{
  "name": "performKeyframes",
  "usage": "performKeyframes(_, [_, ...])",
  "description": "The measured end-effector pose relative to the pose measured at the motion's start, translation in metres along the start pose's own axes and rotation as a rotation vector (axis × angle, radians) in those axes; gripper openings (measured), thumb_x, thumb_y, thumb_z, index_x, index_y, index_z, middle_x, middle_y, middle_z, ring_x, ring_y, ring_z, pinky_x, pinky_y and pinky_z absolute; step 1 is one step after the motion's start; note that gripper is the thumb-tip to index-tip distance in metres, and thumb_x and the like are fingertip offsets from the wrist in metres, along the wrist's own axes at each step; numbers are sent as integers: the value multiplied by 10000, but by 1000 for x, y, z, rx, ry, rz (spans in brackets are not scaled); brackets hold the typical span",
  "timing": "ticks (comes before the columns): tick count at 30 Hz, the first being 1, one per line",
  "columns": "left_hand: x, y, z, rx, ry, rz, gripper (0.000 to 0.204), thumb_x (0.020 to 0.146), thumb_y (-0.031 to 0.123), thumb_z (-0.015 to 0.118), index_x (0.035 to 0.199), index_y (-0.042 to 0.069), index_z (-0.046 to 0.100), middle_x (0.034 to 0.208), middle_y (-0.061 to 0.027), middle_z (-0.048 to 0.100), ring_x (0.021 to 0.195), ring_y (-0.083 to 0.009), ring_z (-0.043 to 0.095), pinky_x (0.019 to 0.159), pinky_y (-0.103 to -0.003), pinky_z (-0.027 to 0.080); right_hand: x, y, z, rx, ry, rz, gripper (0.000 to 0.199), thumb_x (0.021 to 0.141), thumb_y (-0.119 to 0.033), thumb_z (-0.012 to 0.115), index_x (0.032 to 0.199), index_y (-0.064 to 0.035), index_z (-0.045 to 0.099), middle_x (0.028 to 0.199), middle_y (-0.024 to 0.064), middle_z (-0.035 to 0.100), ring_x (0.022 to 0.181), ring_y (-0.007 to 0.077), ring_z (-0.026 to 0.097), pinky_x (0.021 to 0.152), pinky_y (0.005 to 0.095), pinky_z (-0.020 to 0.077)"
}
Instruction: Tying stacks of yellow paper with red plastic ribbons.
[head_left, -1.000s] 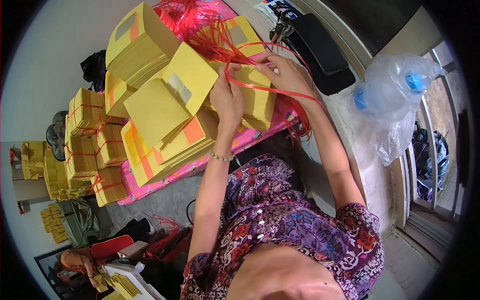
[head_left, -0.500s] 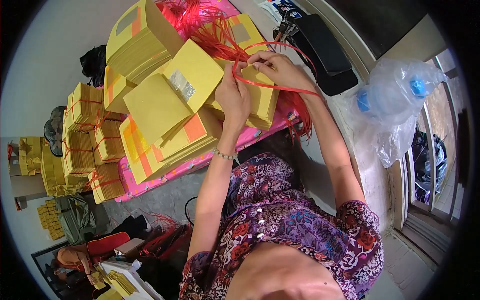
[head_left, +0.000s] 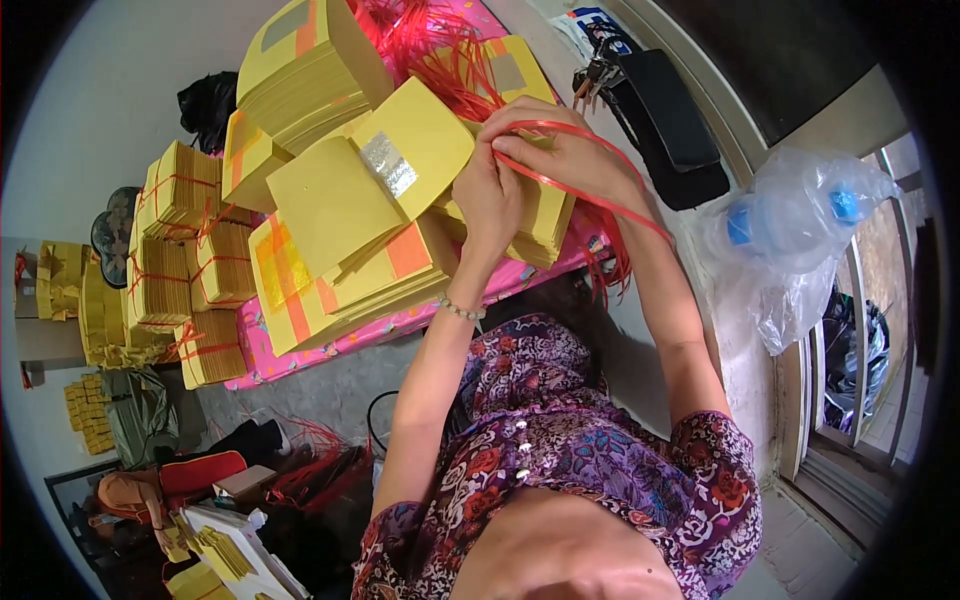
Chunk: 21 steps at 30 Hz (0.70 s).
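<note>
My left hand [head_left: 488, 205] and my right hand [head_left: 568, 160] meet, fingertips pinched, over a stack of yellow paper [head_left: 545, 220]. Both are closed on a thin red plastic strip [head_left: 648, 222], which loops over my right wrist and trails past it. Beside my left hand, a folded yellow sheet with a silver foil patch [head_left: 389, 165] leans open on top of another pile. Below it sits a thick yellow stack with orange bands [head_left: 407, 252]. My fingers hide the exact point where the strip is gripped.
A pink patterned cloth [head_left: 300, 355] covers the table. Loose red strips [head_left: 455, 75] lie at its far side. Bundles tied in red [head_left: 160, 285] pile up at the left. A black phone [head_left: 670, 110], keys [head_left: 598, 75] and bagged bottles [head_left: 770, 215] lie right. Another person [head_left: 135, 495] works at lower left.
My hands have drawn closer together, and my right fingers have curled in around the red strip. The whole view has shifted slightly, so the table things appear further right.
</note>
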<state>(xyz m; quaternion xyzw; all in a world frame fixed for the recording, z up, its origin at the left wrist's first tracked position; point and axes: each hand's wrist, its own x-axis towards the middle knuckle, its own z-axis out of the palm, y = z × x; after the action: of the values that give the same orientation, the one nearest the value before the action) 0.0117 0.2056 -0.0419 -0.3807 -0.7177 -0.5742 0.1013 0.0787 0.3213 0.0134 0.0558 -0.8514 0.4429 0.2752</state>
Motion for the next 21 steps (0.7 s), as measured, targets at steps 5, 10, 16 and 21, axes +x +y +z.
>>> performKeyframes(5, [-2, 11, -1, 38, -65, -43, 272, 896, 71, 484, 1163, 42, 525, 731, -199, 603, 685, -383, 610, 581, -464, 452, -5, 23, 13, 229, 98, 207, 182, 903, -169, 593, 968, -6, 645, 893, 76, 646, 798, 172, 630, 748, 297, 493])
performKeyframes(10, [-7, 18, -8, 208, -138, -72, 188, 953, 104, 451, 1104, 21, 525, 854, -236, 600, 784, -420, 576, 658, -451, 456, -3, 36, 17, 321, 91, 224, 189, 915, -141, 587, 973, 31, 640, 879, 69, 654, 794, 108, 615, 728, 261, 488])
performKeyframes(16, [-12, 11, -16, 351, -72, 49, 243, 940, 115, 488, 1135, 9, 585, 910, -236, 616, 867, -405, 588, 731, -473, 458, -8, 41, 19, 57, 177, 344, 227, 901, -194, 607, 952, 23, 647, 842, 114, 670, 760, 172, 641, 704, 297, 496])
performKeyframes(21, [-18, 7, -26, 432, -129, -29, 271, 914, 84, 510, 1143, -13, 619, 986, -248, 621, 916, -398, 593, 784, -457, 465, -12, 43, 25, -54, 257, 360, 232, 886, -201, 611, 908, 27, 646, 821, 150, 663, 750, 237, 659, 681, 331, 501])
